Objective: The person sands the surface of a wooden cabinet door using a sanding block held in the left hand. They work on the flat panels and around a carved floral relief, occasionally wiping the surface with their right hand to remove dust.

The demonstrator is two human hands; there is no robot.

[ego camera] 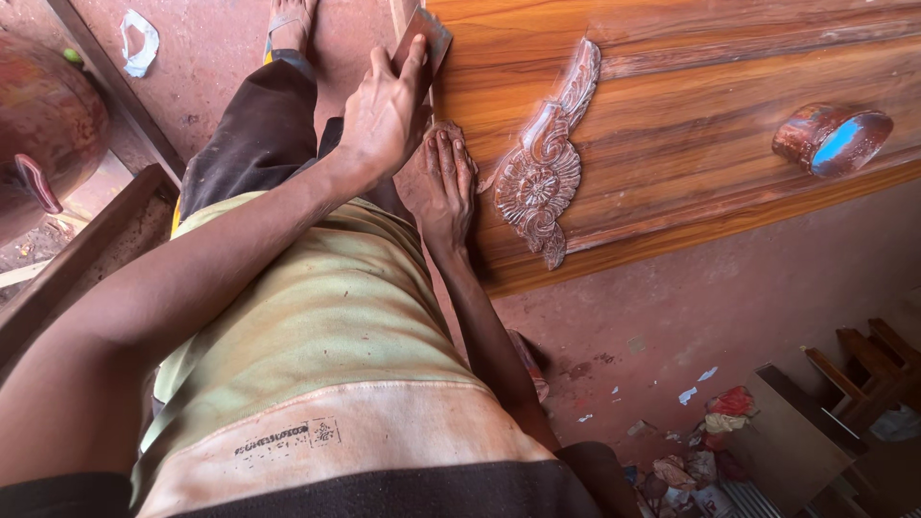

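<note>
L hand (384, 110) pinches scraper (424, 38), R hand (446, 177) flat on wood panel (691, 125); a slip could gouge carving (542, 168).

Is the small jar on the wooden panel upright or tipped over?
Tipped over: the jar lies on its side on the wooden panel, its blue-lit mouth facing sideways.

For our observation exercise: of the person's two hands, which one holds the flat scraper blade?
The left hand grips the scraper blade at the wooden panel's edge; the right hand only rests flat on it.
</note>
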